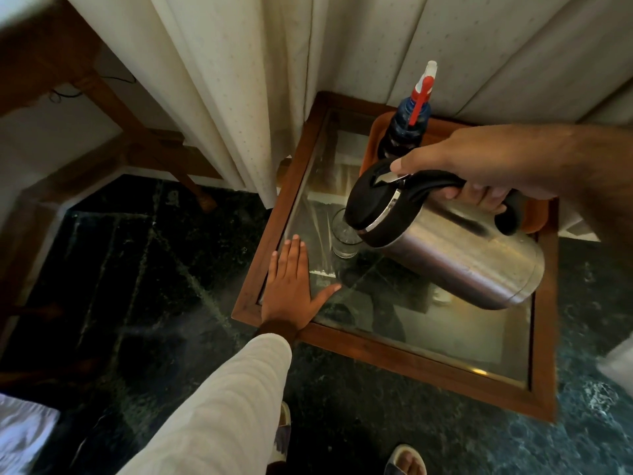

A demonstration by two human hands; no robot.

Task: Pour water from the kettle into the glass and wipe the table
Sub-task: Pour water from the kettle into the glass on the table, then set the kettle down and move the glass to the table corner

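A steel kettle [455,255] with a black lid and handle is tilted to the left over a clear glass [342,236] that stands on the glass-topped table [421,363]. My right hand [479,166] grips the kettle's black handle, thumb on the lid button. The kettle's spout hides part of the glass rim. My left hand [291,286] lies flat, fingers spread, on the table's near left corner, a little left of the glass. No cloth shows.
A spray bottle [409,128] with a red and white trigger stands in an orange tray [532,217] at the table's far side. Cream curtains [239,97] hang behind. A wooden furniture leg [137,132] stands at left. Dark stone floor surrounds the table.
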